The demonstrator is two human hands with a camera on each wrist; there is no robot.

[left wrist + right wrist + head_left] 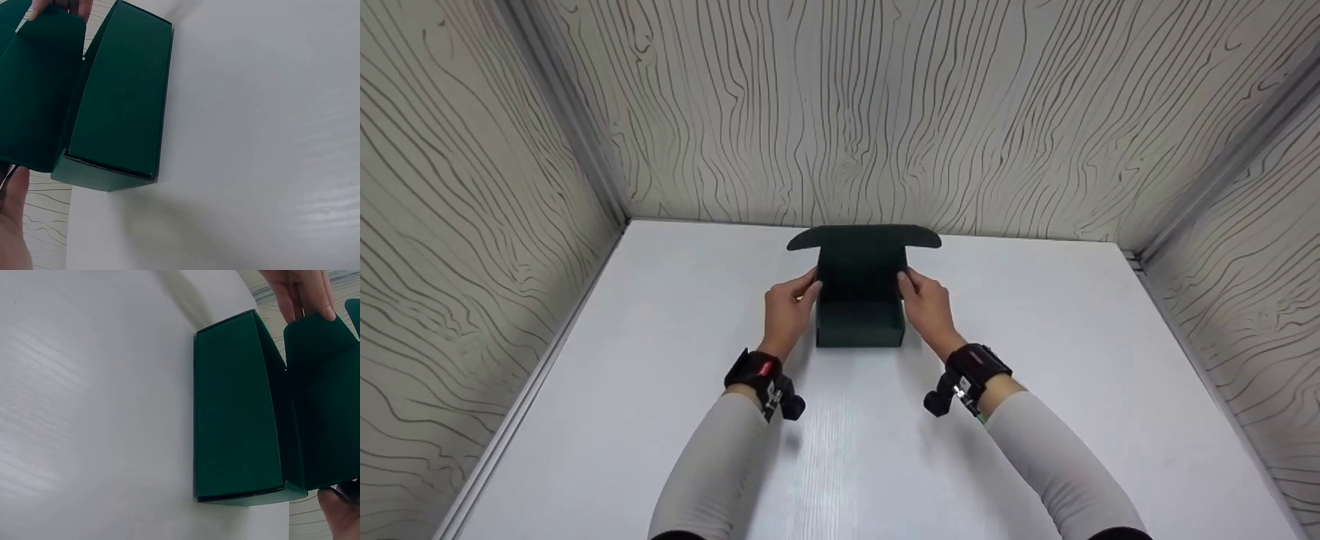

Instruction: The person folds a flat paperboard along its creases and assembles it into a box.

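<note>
A dark green cardboard box stands on the table with its lid raised at the back. Rounded flaps spread out sideways from the lid's top edge. My left hand pinches the left side of the lid between thumb and fingers. On the opposite side, my right hand pinches the lid in the same way. The box front faces me in the left wrist view, and the right wrist view shows the front panel too. What lies inside the box is hidden by its front wall.
The white table reaches back to a wood-grain patterned wall. Similar side panels rise at left and right, with grey metal posts at the corners.
</note>
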